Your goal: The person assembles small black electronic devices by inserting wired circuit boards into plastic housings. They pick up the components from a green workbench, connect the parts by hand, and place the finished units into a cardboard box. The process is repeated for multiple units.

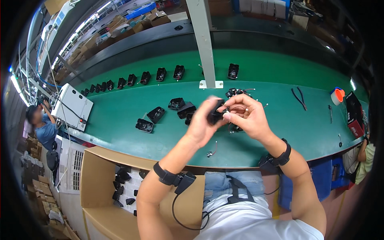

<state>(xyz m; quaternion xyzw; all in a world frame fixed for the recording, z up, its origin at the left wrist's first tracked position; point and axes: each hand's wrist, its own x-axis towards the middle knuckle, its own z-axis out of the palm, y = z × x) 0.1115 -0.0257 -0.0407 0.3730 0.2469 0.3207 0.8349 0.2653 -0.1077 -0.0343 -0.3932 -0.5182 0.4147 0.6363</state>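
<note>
Above the green bench (256,150), my left hand (200,124) is closed around a black plastic housing (215,115). My right hand (255,120) pinches a small wired part (227,111) against the housing's right side. Fingers hide where the two meet. Beyond my right hand is a heap of small wired parts (236,93), partly covered by it. Several open black housings, including one nearer housing (144,125), lie left of my left hand. A single small wired part (210,153) rests near the bench's front edge.
Black housings (161,74) stand in a row along the far green strip, beyond a metal post (205,48). Pliers (299,99), an orange-topped tub (338,96) and a black-and-red box (354,114) are right. An open carton (98,180) holds black parts. People work at both sides.
</note>
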